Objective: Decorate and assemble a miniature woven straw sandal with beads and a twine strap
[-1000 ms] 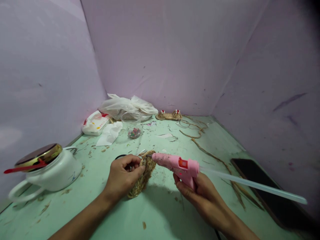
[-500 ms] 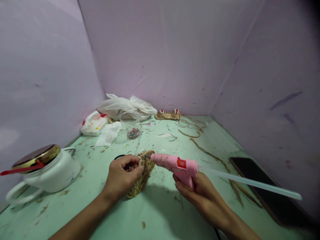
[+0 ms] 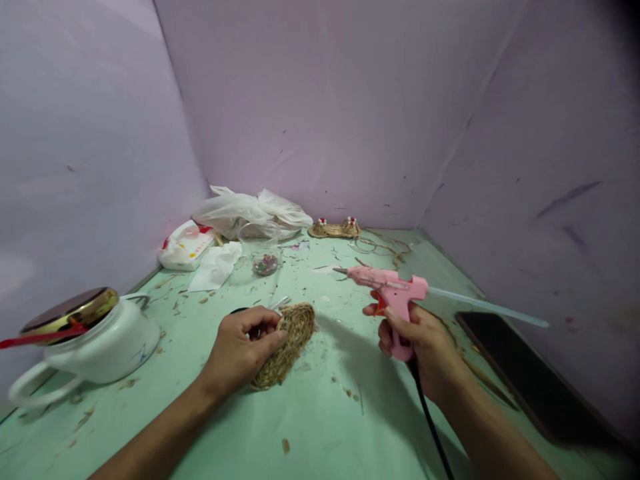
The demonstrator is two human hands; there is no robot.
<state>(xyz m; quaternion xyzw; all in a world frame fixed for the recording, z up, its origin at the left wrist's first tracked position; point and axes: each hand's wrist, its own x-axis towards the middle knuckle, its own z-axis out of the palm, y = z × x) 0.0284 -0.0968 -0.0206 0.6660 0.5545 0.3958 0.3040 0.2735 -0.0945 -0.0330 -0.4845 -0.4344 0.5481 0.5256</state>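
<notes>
Between the thumb and fingers of my left hand (image 3: 247,347) is a woven straw sole-shaped piece (image 3: 293,343), tilted up over the table. My right hand (image 3: 417,337) grips a pink hot glue gun (image 3: 393,287) by its handle, to the right of the straw piece and apart from it. The gun's metal nozzle points left, and a long pale glue stick (image 3: 490,308) sticks out of its back. A black cord (image 3: 431,420) runs down from the handle. Part of a black object and something shiny lie behind my left hand, mostly hidden.
A white enamel mug (image 3: 107,347) with a gold lid and red-handled tool stands left. A phone (image 3: 530,380) lies right. Farther back are a plastic cup of beads (image 3: 265,265), tissues (image 3: 187,247), plastic bags (image 3: 250,212), a decorated straw piece (image 3: 335,230) and straw cords (image 3: 395,253).
My right hand has drawn the glue gun away from the straw piece, up and to the right, and turned it. My left hand has tilted the straw piece so more of its woven face shows.
</notes>
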